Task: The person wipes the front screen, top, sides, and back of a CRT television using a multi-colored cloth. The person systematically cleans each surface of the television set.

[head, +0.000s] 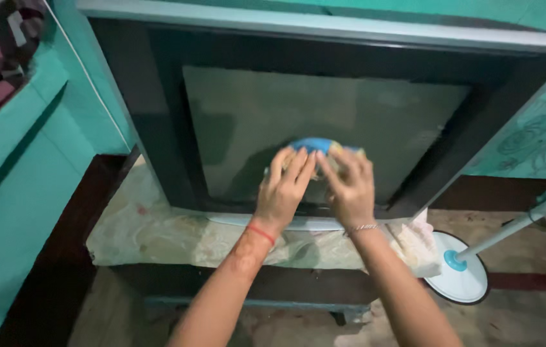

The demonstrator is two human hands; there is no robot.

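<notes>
A big old television (157, 128) with a dark frame and a grey, dusty screen (299, 109) stands in front of me. My left hand (282, 189) and my right hand (350, 186) are side by side at the lower middle of the screen. Both press a blue and yellow cloth (315, 144) flat against the glass; only its top edge shows above my fingers. A red thread circles my left wrist and a thin metal bracelet my right wrist.
The television rests on a low stand covered with a pale, crumpled sheet (157, 231). A white round fan base with its pole (463, 266) stands on the floor at the right. Teal walls (22, 193) close in on the left and right.
</notes>
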